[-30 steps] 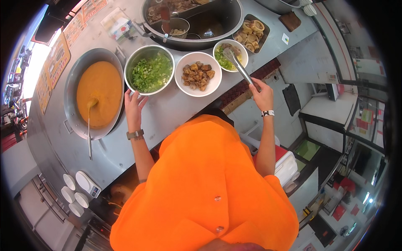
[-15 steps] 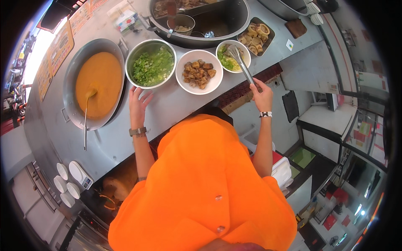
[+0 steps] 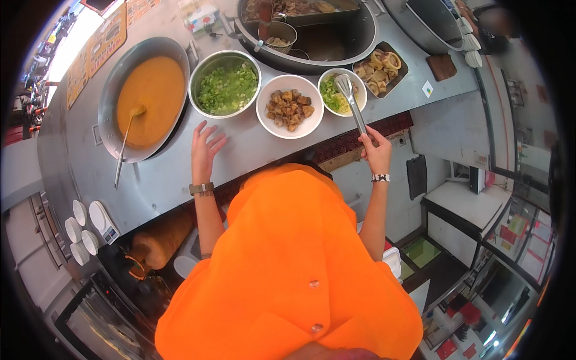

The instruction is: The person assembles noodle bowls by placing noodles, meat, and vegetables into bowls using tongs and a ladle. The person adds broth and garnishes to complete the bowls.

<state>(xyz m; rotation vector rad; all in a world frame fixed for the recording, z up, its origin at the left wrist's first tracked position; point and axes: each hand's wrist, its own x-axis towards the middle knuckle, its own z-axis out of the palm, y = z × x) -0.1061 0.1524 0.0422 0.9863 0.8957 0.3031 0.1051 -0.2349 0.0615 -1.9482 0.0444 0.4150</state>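
Note:
My right hand (image 3: pixel 377 151) is closed around the lower end of metal tongs (image 3: pixel 354 107). Their tips lie over a small white bowl (image 3: pixel 362 96) with chopped greens and a pale yellow shredded food; whether they touch it I cannot tell. My left hand (image 3: pixel 206 153) has its fingers apart, holding nothing, just below a metal bowl (image 3: pixel 194 96) of chopped green onions (image 3: pixel 225 90). Between the two hands stands a larger white bowl (image 3: pixel 304 128) with brown chunks (image 3: pixel 289 108), perhaps meat.
At left stands a wide pot (image 3: pixel 106 114) of orange soup with a ladle (image 3: pixel 127 132). Behind are a large divided pot (image 3: pixel 369 30) with a strainer (image 3: pixel 282 37) and a tray (image 3: pixel 401 69) of pale rounded pieces. A scale (image 3: pixel 103 221) and white bowls (image 3: pixel 73 229) sit lower left.
The counter has shifted rightward in view. My left hand now sits farther from the metal bowl's rim. My right hand still holds the tongs, now turned a little, over the small white bowl.

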